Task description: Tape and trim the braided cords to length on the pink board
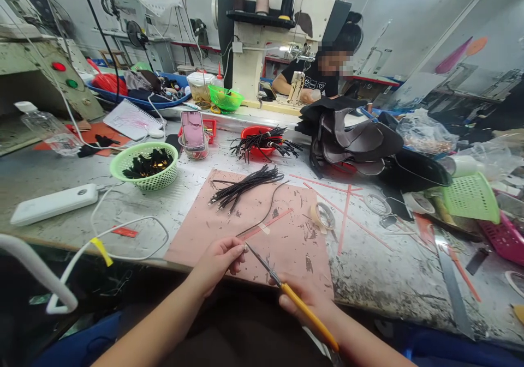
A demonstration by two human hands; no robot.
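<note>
In the head view, the left hand [223, 257] has its fingers pinching a thin black cord [271, 205], which trails toward one or two o'clock over the pink mat [196, 236]. The right hand's [305, 293] fingers grasp a yellow-handled tool [308, 314], tip beside the left fingertips; a cord bundle [245, 188] lies at twelve o'clock from them.

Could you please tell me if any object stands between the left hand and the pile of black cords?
Nothing visible blocks the way: mostly bare pink mat lies between the left hand and the pile of black cords. Only a single thin cord runs from that hand; the tape roll is off to the right.
</note>
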